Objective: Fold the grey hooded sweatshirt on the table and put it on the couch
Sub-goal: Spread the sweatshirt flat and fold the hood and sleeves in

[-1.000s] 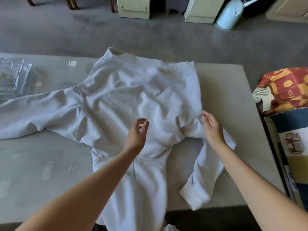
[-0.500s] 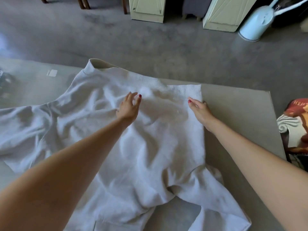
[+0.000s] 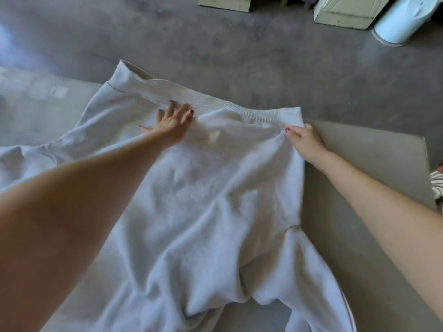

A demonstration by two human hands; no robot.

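The grey hooded sweatshirt lies spread and wrinkled across the table, its ribbed hem along the far edge. My left hand rests flat on the fabric just below the hem, fingers apart. My right hand pinches the hem's right corner at the far right of the garment. One sleeve trails off to the left, the other runs down toward the lower right. The hood is out of view.
Beyond the table is grey floor. Pale green furniture bases and a light blue watering can stand at the back right. A patterned cushion edge shows at the right border.
Both hands have moved from the middle of the sweatshirt up to its far hem. The right hand now pinches the hem corner, and the view has shifted forward.
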